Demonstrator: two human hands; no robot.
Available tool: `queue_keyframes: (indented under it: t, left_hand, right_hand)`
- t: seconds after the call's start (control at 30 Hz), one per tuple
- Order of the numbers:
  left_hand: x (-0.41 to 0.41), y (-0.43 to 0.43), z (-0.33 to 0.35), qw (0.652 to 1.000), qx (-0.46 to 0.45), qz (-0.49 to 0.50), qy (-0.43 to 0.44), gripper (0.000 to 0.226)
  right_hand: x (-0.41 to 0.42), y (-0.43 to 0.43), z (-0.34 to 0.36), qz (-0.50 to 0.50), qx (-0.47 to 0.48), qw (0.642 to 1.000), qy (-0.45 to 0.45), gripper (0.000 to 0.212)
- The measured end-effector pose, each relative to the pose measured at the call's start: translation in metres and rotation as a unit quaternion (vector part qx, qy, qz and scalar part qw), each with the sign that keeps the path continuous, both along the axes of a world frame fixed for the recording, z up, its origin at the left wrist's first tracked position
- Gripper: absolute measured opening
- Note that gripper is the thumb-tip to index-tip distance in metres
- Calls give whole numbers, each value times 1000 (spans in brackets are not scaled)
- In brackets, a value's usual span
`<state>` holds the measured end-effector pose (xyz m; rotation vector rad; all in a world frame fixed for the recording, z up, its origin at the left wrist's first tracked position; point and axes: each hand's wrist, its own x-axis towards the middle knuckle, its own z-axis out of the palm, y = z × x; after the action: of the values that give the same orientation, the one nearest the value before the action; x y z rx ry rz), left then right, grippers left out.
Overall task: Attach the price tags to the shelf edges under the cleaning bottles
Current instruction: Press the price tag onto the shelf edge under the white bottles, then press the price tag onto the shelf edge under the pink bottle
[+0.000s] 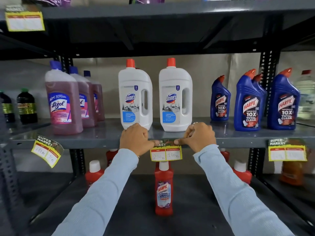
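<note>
A yellow-bordered price tag [166, 152] hangs from the grey shelf edge [85, 144], below two white Domex bottles [135, 96] [176, 97]. My left hand [136, 139] presses the tag's top left corner with its fingertips. Fingers of my right hand [198, 137] press the top right corner against the edge. Handwritten prices show in the tag's two white boxes. A second tag [46, 150] hangs tilted under the pink Lizol bottles [64, 101]. A third tag [287, 150] sits under the blue Harpic bottles [248, 103].
Another tag [24, 20] hangs on the upper shelf edge at the left. Dark bottles [26, 106] stand at the far left. On the lower shelf stand red Harpic bathroom cleaner bottles [164, 188]. Black perforated uprights [268, 82] frame the shelves.
</note>
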<state>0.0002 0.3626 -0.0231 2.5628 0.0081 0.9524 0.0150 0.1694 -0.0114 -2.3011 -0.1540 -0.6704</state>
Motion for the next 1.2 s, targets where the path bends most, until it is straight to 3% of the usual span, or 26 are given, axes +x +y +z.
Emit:
queue_keyframes:
  t: [0.2, 0.37, 0.47, 0.57, 0.73, 0.9, 1.07, 1.2]
  left_hand:
    - [1, 16, 4, 989, -94, -114, 19, 38]
    - [-27, 77, -4, 969, -35, -244, 21, 18]
    - [-47, 128, -2, 974, 23, -224, 4, 39]
    - [-65, 184, 12, 983, 103, -149, -5, 43]
    - [-72, 295, 36, 966, 225, 13, 131, 46]
    - [-74, 359, 31, 941, 280, -38, 187, 29]
    - [-70, 361, 30, 934, 332, -43, 125, 23]
    - [-69, 359, 28, 925, 351, -56, 134, 28]
  right_hand:
    - [7, -8, 3, 12, -11, 1000, -6, 28]
    - [5, -14, -3, 40, 32, 999, -16, 23]
    - [-14, 15, -17, 56, 50, 992, -97, 32]
    - [-38, 83, -27, 141, 35, 976, -160, 26]
    - [-47, 227, -42, 253, -44, 960, -111, 30]
    - [-53, 338, -52, 143, -179, 972, -48, 49]
    - [-55, 380, -63, 48, -117, 989, -74, 32]
    - [-58, 381, -55, 14, -125, 990, -57, 27]
